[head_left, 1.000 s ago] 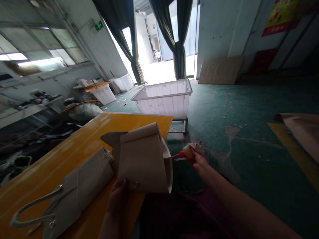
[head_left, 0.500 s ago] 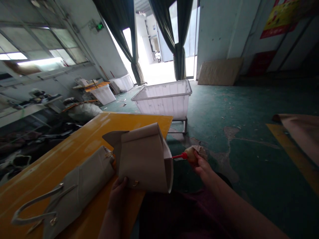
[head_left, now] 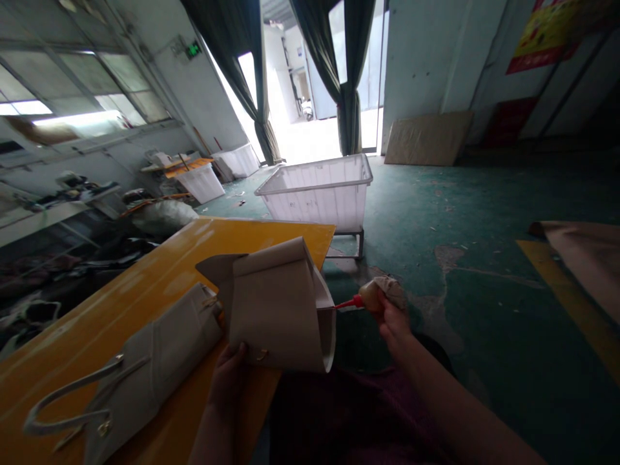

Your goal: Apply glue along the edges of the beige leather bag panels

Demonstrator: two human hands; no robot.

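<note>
My left hand (head_left: 230, 371) grips the lower left edge of a beige bag body (head_left: 276, 303), thumb on top and the other fingers hidden beneath. The bag body lies tilted over the table's edge, its open side facing right, with a small gold fitting near its lower edge. In my right hand (head_left: 393, 316) is a glue bottle (head_left: 371, 297) with a red nozzle, its back end wrapped in something pale. The nozzle tip points left and sits at the rim of the bag's opening. A pale handbag (head_left: 155, 368) with a looped handle lies left of my left hand.
The yellow table (head_left: 184, 252) runs away to the left. Beyond its far corner stands a white plastic tub (head_left: 314, 200) on a metal frame. Brownish sheet material (head_left: 588, 258) lies at the right. Dark piles (head_left: 72, 271) line the left side.
The bag body has shifted very slightly up and left. My right hand has turned the bottle a little, with its nozzle still at the opening's rim.
</note>
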